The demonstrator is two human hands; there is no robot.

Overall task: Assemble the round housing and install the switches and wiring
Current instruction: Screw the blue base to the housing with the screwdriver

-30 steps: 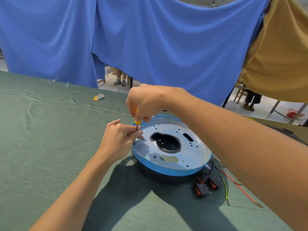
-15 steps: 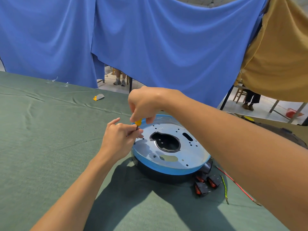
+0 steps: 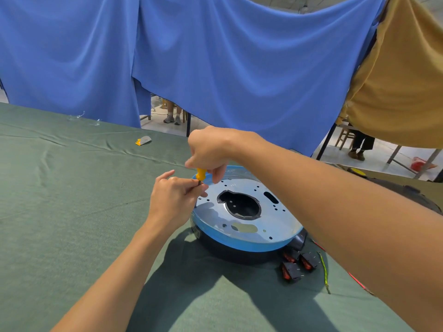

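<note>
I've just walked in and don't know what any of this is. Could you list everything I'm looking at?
round housing: one, silver top plate with a blue rim on a black base, middle of the table
screwdriver: one, yellow handle, upright at the housing's far left edge
switches: three that I can make out, black with red, on the cloth near the housing's right side
green-yellow wire: one, right of the switches
red wire: one, further right, partly hidden by the arm
table cloth: one, green, covers the table
small object: one, grey and yellow, far side of the table
curtain: blue, behind the table
hanging cloth: mustard, upper right
left hand: pinches the screwdriver's shaft
right hand: grips its handle from above
</note>
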